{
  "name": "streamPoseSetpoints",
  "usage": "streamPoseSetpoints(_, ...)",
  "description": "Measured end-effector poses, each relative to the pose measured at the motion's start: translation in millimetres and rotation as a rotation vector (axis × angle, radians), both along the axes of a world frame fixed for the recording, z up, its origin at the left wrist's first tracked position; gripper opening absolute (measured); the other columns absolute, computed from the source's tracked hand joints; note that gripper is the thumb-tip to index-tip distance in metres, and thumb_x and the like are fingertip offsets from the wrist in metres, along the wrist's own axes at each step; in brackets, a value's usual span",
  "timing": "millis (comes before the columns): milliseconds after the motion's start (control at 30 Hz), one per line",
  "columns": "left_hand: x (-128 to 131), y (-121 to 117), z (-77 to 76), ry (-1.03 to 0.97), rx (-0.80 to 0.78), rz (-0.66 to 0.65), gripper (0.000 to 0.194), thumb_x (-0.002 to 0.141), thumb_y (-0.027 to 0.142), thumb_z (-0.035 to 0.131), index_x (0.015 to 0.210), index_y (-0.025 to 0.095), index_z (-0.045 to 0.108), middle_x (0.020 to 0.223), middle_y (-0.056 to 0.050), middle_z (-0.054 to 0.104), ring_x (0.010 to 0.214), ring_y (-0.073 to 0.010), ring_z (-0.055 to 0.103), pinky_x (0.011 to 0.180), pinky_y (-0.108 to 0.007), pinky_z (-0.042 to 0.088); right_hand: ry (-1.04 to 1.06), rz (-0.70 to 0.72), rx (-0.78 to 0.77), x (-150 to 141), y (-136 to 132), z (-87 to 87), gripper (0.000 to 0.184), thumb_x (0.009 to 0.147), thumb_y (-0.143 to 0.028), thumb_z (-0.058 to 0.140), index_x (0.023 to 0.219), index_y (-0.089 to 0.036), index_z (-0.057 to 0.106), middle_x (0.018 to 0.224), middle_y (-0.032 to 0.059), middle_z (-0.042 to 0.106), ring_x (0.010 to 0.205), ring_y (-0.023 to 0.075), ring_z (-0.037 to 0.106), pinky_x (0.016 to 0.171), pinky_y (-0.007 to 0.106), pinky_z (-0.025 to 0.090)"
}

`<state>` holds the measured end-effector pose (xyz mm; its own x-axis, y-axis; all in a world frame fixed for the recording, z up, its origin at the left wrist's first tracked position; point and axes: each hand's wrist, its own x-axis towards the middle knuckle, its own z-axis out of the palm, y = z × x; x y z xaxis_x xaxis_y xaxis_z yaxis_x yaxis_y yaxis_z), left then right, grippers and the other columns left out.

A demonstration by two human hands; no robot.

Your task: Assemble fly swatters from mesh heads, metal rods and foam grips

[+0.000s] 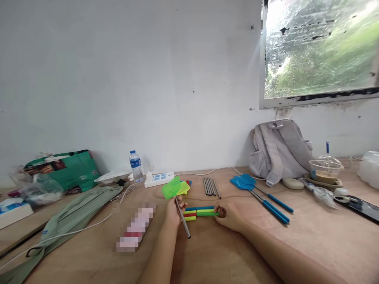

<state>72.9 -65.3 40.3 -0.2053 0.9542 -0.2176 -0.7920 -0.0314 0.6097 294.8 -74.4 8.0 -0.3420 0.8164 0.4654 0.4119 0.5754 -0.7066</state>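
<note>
We view one head-mounted camera, facing forward and slightly downward across the table [207,256] toward the wall [148,79], hands near.

Two bare forearms reach forward from the bottom edge, angling toward each other. The left hand [174,211] is curled into a loose fist, knuckles up, fingers closed in a grip. The right hand [229,215] lies lower, palm down, its fingers bent and pinched together toward the left, the wrist straight.
</note>
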Motion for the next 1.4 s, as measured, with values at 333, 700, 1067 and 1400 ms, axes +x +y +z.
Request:
streamPoseSetpoints(333,15,-15,16.9,0.046,0.02,-0.165,0.02,0.088,0.031,0.05,0.083,0.013,0.056,0.065,0.005,0.053,0.045,-0.0047,0.046,0.044,-0.019,0.042,-0.117,0.004,0.112,-1,-4,1.5,0.015,0.06,-0.009,0.054,0.066,-0.019,0.063,0.07,0.0016,0.058,0.062,0.0143,0.052,0.057,0.024,0.038)
streamPoseSetpoints(700,57,-23,8.1,0.099,0.138,-0.101,0.017,0.08,0.017,0.058,0.064,0.014,0.056,0.054,0.002,0.055,0.049,-0.0075,0.054,0.053,-0.019,0.047,0.327,0.184,-0.126,-50,-43,19.6,0.026,0.084,-0.042,0.046,0.09,-0.02,0.058,0.077,0.0023,0.063,0.074,0.017,0.059,0.066,0.028,0.045)
streamPoseSetpoints(1067,82,-37,7.4,0.188,0.378,-0.162,0.026,0.063,0.023,0.07,0.083,0.021,0.054,0.083,-0.002,0.07,0.092,-0.0211,0.063,0.078,-0.032,0.046,0.342,0.211,-0.187,-25,-29,32.1,0.019,0.076,-0.024,0.053,0.095,-0.021,0.056,0.084,0.0014,0.059,0.067,0.0136,0.056,0.054,0.024,0.046)
streamPoseSetpoints(1400,47,-34,18.3,0.226,0.293,-0.421,0.016,0.064,0.021,0.058,0.08,0.016,0.059,0.085,-0.009,0.069,0.096,-0.0289,0.062,0.082,-0.042,0.047,-0.278,-0.107,0.223,18,-27,55.0,0.029,0.084,-0.012,0.039,0.108,-0.021,0.052,0.098,0.0065,0.062,0.084,0.0188,0.057,0.07,0.028,0.04)
